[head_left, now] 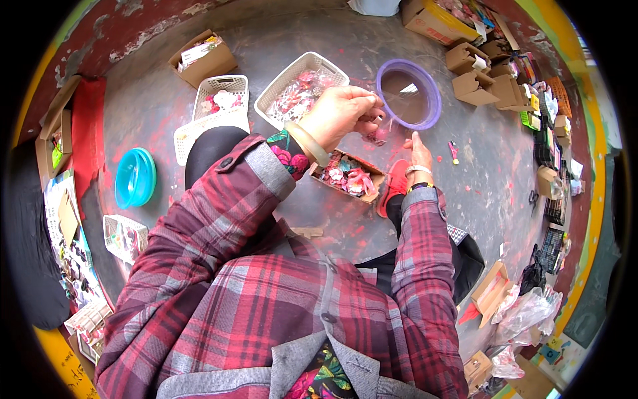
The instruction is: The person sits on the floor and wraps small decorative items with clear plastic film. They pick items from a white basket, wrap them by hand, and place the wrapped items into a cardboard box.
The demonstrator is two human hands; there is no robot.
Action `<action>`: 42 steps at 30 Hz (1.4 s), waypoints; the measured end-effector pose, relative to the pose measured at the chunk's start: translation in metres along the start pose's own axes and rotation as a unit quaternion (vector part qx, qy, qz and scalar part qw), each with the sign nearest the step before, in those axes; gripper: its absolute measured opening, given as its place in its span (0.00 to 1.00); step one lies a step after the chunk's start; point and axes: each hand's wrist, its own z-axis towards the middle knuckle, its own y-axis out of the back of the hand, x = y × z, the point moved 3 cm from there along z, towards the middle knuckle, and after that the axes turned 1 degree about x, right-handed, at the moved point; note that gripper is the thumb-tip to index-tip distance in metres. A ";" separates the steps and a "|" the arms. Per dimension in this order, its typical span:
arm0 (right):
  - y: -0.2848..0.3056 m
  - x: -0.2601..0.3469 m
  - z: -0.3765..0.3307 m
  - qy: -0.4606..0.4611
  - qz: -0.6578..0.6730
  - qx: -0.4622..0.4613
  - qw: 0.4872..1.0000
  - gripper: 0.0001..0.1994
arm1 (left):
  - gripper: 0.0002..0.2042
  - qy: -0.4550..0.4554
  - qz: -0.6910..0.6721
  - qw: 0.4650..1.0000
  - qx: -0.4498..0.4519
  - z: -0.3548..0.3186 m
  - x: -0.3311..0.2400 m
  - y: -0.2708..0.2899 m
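Our left hand (pixel 344 114) is curled, fingertips pinching a clear packet (pixel 377 135) with something pink inside; it hangs between the purple basin (pixel 436 100) and the cardboard box (pixel 377 181). Our right hand (pixel 421 157), near it, is half-folded; we cannot tell whether it grips anything.

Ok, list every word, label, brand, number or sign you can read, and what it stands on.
Yellow carton, upper right: red lettering, which I won't copy out.
Yellow band, lower left: dark marks like handwriting, too blurred to read.
Clear plastic bags, lower right: no print readable.
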 end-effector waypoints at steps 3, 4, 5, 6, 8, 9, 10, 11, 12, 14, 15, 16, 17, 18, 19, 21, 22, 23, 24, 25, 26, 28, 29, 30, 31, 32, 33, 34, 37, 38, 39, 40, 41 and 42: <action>0.011 -0.025 0.018 -0.024 0.044 -0.022 0.998 0.07 | 0.11 0.005 0.003 1.000 0.009 0.001 0.000 -0.004; 0.017 -0.031 0.025 -0.040 0.049 -0.033 0.997 0.09 | 0.11 0.006 0.001 1.000 0.013 0.001 0.001 -0.006; 0.006 -0.027 0.017 -0.029 0.042 -0.010 0.999 0.14 | 0.11 0.005 0.002 1.000 0.007 0.001 0.001 -0.003; -0.012 -0.014 -0.005 -0.017 0.035 0.014 0.999 0.19 | 0.11 0.003 0.004 1.000 -0.001 0.000 0.001 0.002; -0.016 -0.006 -0.018 -0.015 0.027 0.035 0.999 0.28 | 0.11 0.002 0.002 1.000 0.004 0.001 0.002 0.001; -0.015 -0.006 -0.017 -0.025 0.025 0.039 0.999 0.31 | 0.11 0.002 0.000 1.000 0.007 0.001 0.002 0.001; -0.014 -0.006 -0.017 -0.035 0.023 0.043 0.998 0.34 | 0.11 0.002 0.000 1.000 0.007 0.001 0.002 0.000; -0.012 -0.008 -0.014 -0.041 0.058 0.053 0.996 0.33 | 0.11 0.003 0.000 1.000 0.007 0.001 0.002 -0.001; -0.009 -0.010 -0.012 -0.046 0.093 0.064 0.993 0.32 | 0.11 0.003 0.000 1.000 0.007 0.001 0.002 -0.002; -0.009 -0.011 -0.009 -0.064 0.158 0.072 0.983 0.29 | 0.11 0.001 0.001 1.000 0.007 0.002 0.003 -0.001; -0.010 -0.010 -0.008 -0.077 0.188 0.069 0.977 0.27 | 0.11 0.000 0.002 1.000 0.006 0.002 0.003 0.000; -0.011 -0.009 -0.008 -0.090 0.218 0.067 0.969 0.26 | 0.11 0.001 0.002 1.000 0.004 0.002 0.003 0.001; -0.008 -0.013 -0.003 -0.099 0.244 0.062 0.963 0.25 | 0.11 0.003 0.001 1.000 0.004 0.002 0.003 0.000; -0.005 -0.019 0.002 -0.108 0.271 0.057 0.955 0.24 | 0.11 0.005 0.000 1.000 0.005 0.002 0.003 -0.001; -0.003 -0.024 0.006 -0.116 0.297 0.051 0.946 0.23 | 0.11 0.005 -0.001 1.000 0.005 0.002 0.004 -0.002; -0.002 -0.026 0.010 -0.084 0.268 0.029 0.959 0.23 | 0.11 0.006 -0.002 1.000 0.001 0.001 0.003 -0.002; -0.001 -0.028 0.012 -0.067 0.254 0.018 0.965 0.23 | 0.11 0.006 -0.002 1.000 0.002 0.001 0.004 -0.001; 0.001 -0.030 0.016 -0.055 0.249 0.012 0.967 0.25 | 0.11 0.006 -0.002 1.000 0.003 0.001 0.004 -0.001; 0.005 -0.032 0.019 -0.043 0.243 0.005 0.969 0.27 | 0.11 0.006 -0.003 1.000 0.005 0.001 0.004 -0.002; 0.008 -0.034 0.022 -0.031 0.238 -0.002 0.971 0.29 | 0.11 0.008 -0.002 1.000 0.007 0.001 0.003 -0.003; 0.008 -0.035 0.021 -0.028 0.236 -0.010 0.971 0.31 | 0.11 0.009 0.000 1.000 0.008 0.000 0.002 -0.003; 0.007 -0.036 0.020 -0.022 0.232 -0.027 0.972 0.35 | 0.11 0.011 0.001 1.000 0.009 0.000 0.003 -0.002; 0.003 -0.034 0.016 -0.031 0.211 -0.016 0.977 0.36 | 0.11 0.010 0.001 1.000 0.010 0.001 0.003 -0.001; -0.002 -0.032 0.011 -0.039 0.191 -0.006 0.981 0.37 | 0.11 0.010 0.000 1.000 0.010 0.001 0.004 -0.001; -0.005 -0.030 0.007 -0.048 0.170 0.005 0.984 0.38 | 0.11 0.010 0.001 1.000 0.009 0.001 0.004 -0.001; -0.006 -0.028 0.004 -0.072 0.155 0.000 0.985 0.37 | 0.11 0.009 0.001 1.000 0.007 0.001 0.003 -0.001; -0.007 -0.025 -0.001 -0.096 0.140 -0.005 0.986 0.36 | 0.11 0.008 0.002 1.000 0.005 0.000 0.002 0.000; -0.008 -0.024 -0.004 -0.120 0.124 -0.009 0.985 0.35 | 0.11 0.011 0.003 1.000 0.005 0.000 0.001 0.000; 0.010 -0.040 0.006 -0.148 0.165 0.006 0.975 0.30 | 0.11 0.018 0.003 1.000 0.016 0.001 0.002 -0.004; 0.013 -0.043 0.007 -0.142 0.194 -0.003 0.971 0.27 | 0.11 0.017 0.004 1.000 0.018 0.001 0.002 -0.003; 0.016 -0.046 0.008 -0.136 0.222 -0.013 0.965 0.24 | 0.11 0.016 0.004 1.000 0.020 0.001 0.002 -0.003; 0.019 -0.049 0.010 -0.129 0.251 -0.023 0.959 0.22 | 0.11 0.020 0.005 1.000 0.018 0.001 0.001 -0.004; 0.019 -0.048 0.009 -0.117 0.271 -0.030 0.955 0.18 | 0.11 0.023 0.008 1.000 0.016 0.000 0.000 -0.005; 0.020 -0.047 0.007 -0.106 0.292 -0.036 0.950 0.14 | 0.11 0.027 0.010 1.000 0.013 -0.001 0.000 -0.006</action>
